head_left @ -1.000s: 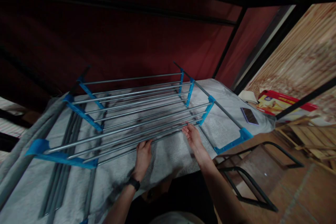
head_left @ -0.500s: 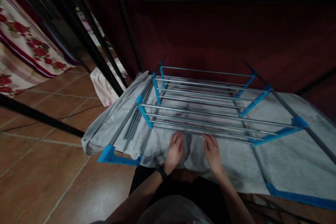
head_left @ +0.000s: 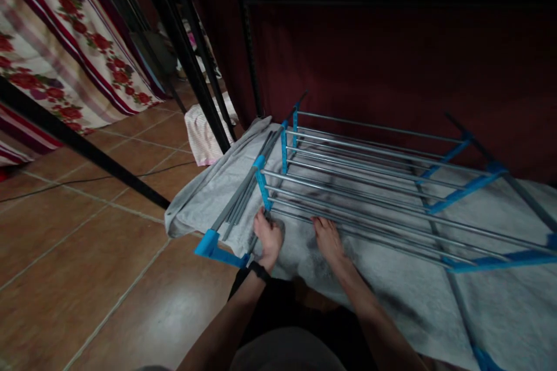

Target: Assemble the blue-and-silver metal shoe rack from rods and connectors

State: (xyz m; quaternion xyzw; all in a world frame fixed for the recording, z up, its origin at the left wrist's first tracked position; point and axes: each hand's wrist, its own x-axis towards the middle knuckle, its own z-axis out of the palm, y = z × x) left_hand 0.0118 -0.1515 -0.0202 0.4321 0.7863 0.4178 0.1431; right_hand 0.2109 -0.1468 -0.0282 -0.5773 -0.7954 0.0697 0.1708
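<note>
A partly built rack of grey metal rods (head_left: 369, 194) and blue plastic connectors lies on a grey blanket. My left hand (head_left: 267, 236), with a dark band at the wrist, is closed at the lower end of the near-left blue connector (head_left: 263, 190). Its fingertips are partly hidden there. My right hand (head_left: 328, 237) has its fingers curled over the lowest front rod (head_left: 292, 216), a little to the right of my left hand. Beside the rack's left end, several loose rods (head_left: 243, 203) lie together on the blanket.
Another blue end piece (head_left: 221, 253) juts out at the blanket's left edge. Black metal poles (head_left: 108, 165) cross the left side. A dark red cloth (head_left: 369, 64) hangs behind the rack. Tiled floor (head_left: 100, 243), a thin cable and a flowered curtain (head_left: 73, 40) lie leftward.
My left hand has moved left along the front rod to the corner connector. My right hand has shifted left along the same rod. The view has turned left.
</note>
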